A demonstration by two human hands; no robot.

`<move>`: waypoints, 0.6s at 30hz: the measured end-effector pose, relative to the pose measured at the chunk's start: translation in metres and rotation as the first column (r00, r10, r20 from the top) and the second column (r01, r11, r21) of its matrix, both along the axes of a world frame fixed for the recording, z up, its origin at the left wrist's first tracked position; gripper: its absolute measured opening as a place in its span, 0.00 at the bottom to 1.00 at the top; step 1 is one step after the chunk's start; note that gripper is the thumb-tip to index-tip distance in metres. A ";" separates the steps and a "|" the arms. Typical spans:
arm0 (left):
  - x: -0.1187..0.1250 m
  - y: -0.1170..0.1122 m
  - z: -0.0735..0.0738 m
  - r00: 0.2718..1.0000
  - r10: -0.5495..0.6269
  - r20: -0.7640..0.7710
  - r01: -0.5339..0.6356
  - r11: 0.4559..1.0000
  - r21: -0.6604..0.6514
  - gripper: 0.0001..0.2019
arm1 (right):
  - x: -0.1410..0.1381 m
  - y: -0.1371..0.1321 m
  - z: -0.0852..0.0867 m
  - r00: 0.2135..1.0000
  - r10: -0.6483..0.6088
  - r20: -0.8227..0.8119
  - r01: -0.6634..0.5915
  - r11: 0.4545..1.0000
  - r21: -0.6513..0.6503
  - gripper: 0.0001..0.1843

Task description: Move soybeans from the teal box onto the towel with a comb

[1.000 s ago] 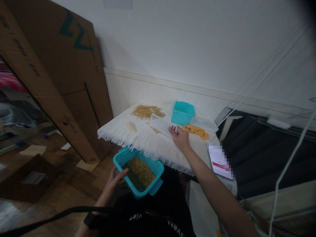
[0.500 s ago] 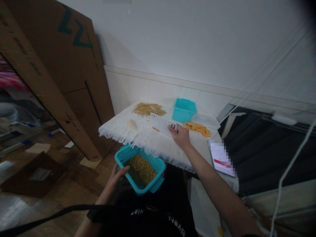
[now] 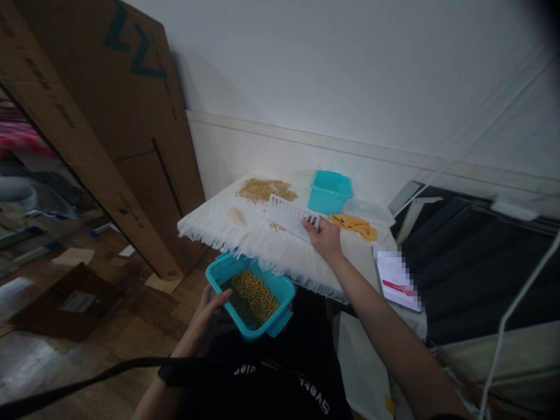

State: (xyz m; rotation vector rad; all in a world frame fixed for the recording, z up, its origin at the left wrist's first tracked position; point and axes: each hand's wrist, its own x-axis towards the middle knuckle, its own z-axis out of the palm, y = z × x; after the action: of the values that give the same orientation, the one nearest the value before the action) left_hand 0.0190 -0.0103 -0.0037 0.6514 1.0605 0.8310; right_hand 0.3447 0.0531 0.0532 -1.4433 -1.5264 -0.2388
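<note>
My left hand (image 3: 213, 304) grips the near left rim of a turquoise plastic bin (image 3: 286, 296), its thumb over the edge. The bin hangs tilted just below the table's front edge, with many yellowish beans (image 3: 258, 294) inside. Out over the table, my right hand (image 3: 324, 236) is closed on the right end of a white slotted plastic divider (image 3: 289, 217), which stands on its long edge on the cloth. Several loose beans (image 3: 276, 226) lie in front of the divider. Behind it spreads a larger pile of beans (image 3: 265, 191).
A white fringed cloth (image 3: 210, 224) covers the table. A small whitish heap (image 3: 235, 216) lies on the left. Toward the right are a second turquoise bin (image 3: 330, 192), a yellow cloth (image 3: 355, 226), a clear lid (image 3: 370, 211) and a phone (image 3: 396, 280). A tall cardboard box (image 3: 144, 134) stands left.
The view has shifted slightly. Both hands keep their holds, and the bin and divider stay in nearly the same places. A few more loose beans show in front of the divider.
</note>
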 end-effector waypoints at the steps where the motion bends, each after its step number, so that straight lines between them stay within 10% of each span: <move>1: 0.000 0.000 0.000 1.000 0.004 -0.003 -0.004 1.000 0.001 0.41 | 0.000 0.000 0.000 1.000 -0.007 0.002 0.007 1.000 0.001 0.23; 18: -0.002 0.000 0.000 1.000 -0.009 -0.018 0.009 1.000 0.001 0.40 | -0.002 -0.001 -0.001 0.997 0.030 -0.071 -0.033 0.999 -0.044 0.22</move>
State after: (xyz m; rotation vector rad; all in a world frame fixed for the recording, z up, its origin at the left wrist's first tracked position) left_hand 0.0174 -0.0099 -0.0040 0.6648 1.0726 0.8197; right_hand 0.3427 0.0526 0.0526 -1.4471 -1.5041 -0.1340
